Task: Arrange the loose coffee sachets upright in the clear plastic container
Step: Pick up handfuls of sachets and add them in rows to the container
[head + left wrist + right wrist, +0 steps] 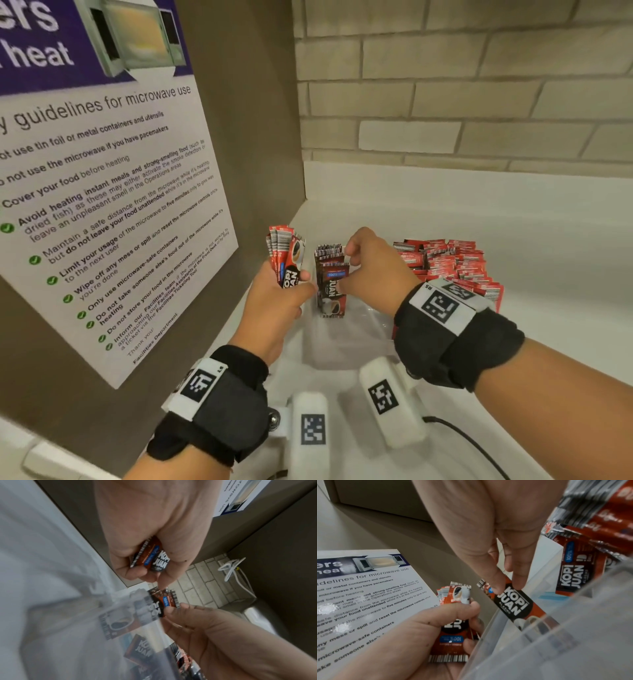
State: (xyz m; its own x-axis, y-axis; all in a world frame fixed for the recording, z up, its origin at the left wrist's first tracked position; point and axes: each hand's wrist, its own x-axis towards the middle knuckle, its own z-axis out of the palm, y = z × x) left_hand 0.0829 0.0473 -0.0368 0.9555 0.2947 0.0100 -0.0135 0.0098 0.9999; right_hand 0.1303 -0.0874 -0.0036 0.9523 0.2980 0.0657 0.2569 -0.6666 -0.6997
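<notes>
On the left wall hangs a poster (102,192) of microwave guidelines, and just beside it the left hand (279,305) has its fingers clamped on a bundle of red sachets (286,255), upright, printed with a coffee cup, a black logo and barcode-striped ends. To its right, the right hand (371,270) pinches the top of a small stack of dark sachets (331,284) between thumb and fingers, standing them upright inside the left end of the clear plastic container (346,346) on the white surface (548,240). Farther right, a heap of loose red sachets (448,263) lies behind the right wrist.
</notes>
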